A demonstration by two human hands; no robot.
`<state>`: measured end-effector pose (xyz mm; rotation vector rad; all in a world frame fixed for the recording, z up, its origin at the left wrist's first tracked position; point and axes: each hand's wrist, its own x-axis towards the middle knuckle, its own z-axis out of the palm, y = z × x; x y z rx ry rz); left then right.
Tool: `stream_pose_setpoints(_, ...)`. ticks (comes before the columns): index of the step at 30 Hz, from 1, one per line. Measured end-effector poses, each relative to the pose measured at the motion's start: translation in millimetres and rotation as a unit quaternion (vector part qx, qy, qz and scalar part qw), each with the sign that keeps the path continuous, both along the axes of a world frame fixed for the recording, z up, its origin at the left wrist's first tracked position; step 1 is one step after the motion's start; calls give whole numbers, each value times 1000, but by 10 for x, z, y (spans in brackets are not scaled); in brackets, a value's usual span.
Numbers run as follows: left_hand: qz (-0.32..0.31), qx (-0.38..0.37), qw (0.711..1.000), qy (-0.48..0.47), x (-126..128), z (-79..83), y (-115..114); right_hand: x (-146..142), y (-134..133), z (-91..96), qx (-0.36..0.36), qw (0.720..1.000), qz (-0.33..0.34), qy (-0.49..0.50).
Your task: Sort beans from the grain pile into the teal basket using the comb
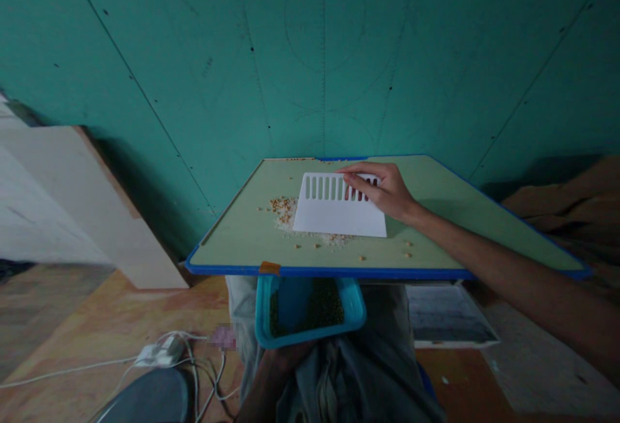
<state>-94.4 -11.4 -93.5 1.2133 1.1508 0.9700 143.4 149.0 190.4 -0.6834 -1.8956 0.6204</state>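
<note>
Pinching a flat, slotted white plastic scraper [340,215] in right hand [387,190], over the pale green table [232,236], beside small orange and white grains [285,206]. With left hand [293,353] under a blue plastic tub [314,336], cannot tell how open. Could spill grains by pushing too hard.

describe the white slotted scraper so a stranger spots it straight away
Find the pale green table with the blue rim. Near its middle, the right hand grips a flat white scraper. Unlike the loose grains beside it, it is one broad sheet with slots along the top.
</note>
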Motion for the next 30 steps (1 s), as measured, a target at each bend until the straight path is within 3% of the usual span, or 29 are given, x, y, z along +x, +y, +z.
stream_pose_setpoints(4,-9,-28,997,-74,0,-36,1,-14,-24,-1,25,1000,-9,-6)
stream_pose_setpoints(9,5,-43,992,-116,23,40,-27,-32,-51,10,35,999,-15,-5)
stream_pose_setpoints(12,15,-55,991,-122,28,100,-31,-37,-63,14,34,999,-17,0)
stream_pose_setpoints(18,9,-40,999,-35,9,156,-27,-43,-87,2,38,999,-14,-29)
stream_pose_setpoints(27,8,-63,996,-71,53,178,-23,-45,-113,3,40,999,-11,-28)
stream_pose_setpoints(30,25,-82,987,-135,48,119,-18,-48,-123,7,56,998,-11,-32)
